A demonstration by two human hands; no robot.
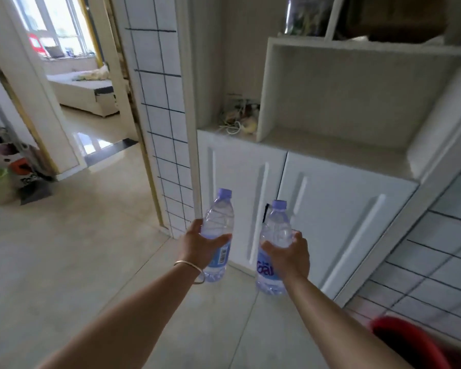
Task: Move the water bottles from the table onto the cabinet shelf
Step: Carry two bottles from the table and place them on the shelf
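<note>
Two bottles in hand, held in front of the white cabinet.

Left hand (197, 245) clamped round the middle of the left water bottle (218, 227), low centre of frame; bottle upright, tilted slightly, purple cap on top, label below the fingers. A thin bangle (190, 270) sits on that wrist. Right hand (290, 255) wrapped tight round the right water bottle (276, 230), just right of the first, the two bottles near each other but apart. Both are held in the air over the tiled floor (64, 249), in front of the closed cabinet doors (330, 209). Open shelf (330, 147) lies above them, centre right, with bare board. A tangle of small items (240, 115) sits in the narrow nook left of the shelf. Red bucket (410, 344) at lower right corner. Doorway (77, 75) to another room at upper left.
</note>
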